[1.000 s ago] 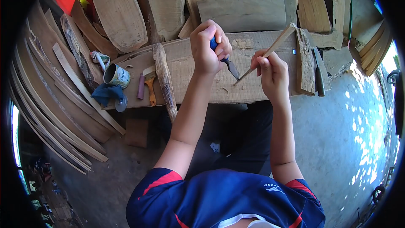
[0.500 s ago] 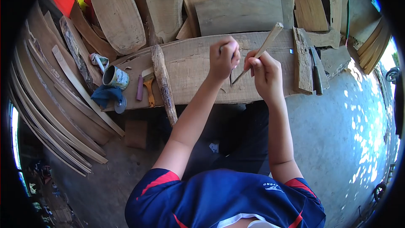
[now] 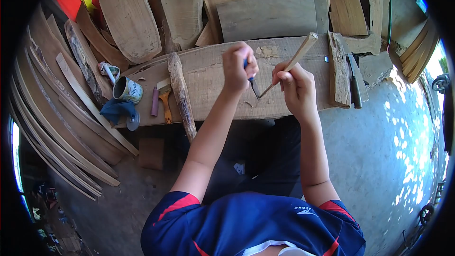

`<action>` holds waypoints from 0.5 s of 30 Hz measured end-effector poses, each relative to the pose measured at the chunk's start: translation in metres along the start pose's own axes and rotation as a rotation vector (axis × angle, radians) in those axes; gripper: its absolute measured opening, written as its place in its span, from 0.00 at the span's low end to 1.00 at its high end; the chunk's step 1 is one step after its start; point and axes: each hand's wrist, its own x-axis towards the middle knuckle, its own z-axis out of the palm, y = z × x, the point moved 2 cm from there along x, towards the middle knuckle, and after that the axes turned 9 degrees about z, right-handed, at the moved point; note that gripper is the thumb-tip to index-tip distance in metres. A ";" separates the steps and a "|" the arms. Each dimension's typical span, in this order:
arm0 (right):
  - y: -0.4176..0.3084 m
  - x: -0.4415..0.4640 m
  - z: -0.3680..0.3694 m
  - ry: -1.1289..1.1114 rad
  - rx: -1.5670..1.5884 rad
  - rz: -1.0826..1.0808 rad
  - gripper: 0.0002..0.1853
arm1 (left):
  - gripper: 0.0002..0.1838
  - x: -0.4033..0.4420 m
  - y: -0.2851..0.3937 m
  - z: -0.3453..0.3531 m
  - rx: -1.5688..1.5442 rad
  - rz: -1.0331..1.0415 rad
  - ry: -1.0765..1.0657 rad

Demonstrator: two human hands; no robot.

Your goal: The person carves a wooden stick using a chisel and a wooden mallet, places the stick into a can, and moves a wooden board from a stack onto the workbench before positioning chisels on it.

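Note:
My left hand [image 3: 239, 66] is closed around the blue handle of a thin metal-shafted tool [image 3: 254, 88], whose exact kind I cannot make out. Its shaft slants down to the right. In my right hand [image 3: 297, 87] is a long pale wooden stick [image 3: 303, 50], pinched between thumb and fingers and held aslant. The stick narrows to a slim dark tip pointing down left. Both tips come together just above or on the broad wooden plank [image 3: 213, 83]; whether they touch each other I cannot tell.
A rough branch [image 3: 181, 95] lies across the plank. Left of it are a brush [image 3: 166, 106], a purple cylinder [image 3: 155, 102], a can [image 3: 128, 90] and a blue cloth [image 3: 116, 110]. At right, a dark-handled blade [image 3: 355, 85] rests beside a wood block [image 3: 339, 71]. Boards [image 3: 268, 18] lean behind.
My left hand has shifted left, and its tool now slants where its shaft stood nearly upright. The blue handle shows more clearly. My right hand and the stick have moved slightly left and down.

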 end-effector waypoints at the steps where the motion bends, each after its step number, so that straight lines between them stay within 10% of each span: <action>1: 0.002 0.000 0.000 0.000 0.001 0.004 0.10 | 0.15 0.004 0.014 0.002 -0.020 0.014 0.023; 15: 0.015 -0.001 -0.012 0.030 0.088 0.029 0.14 | 0.15 0.017 0.052 0.034 -0.021 0.139 -0.070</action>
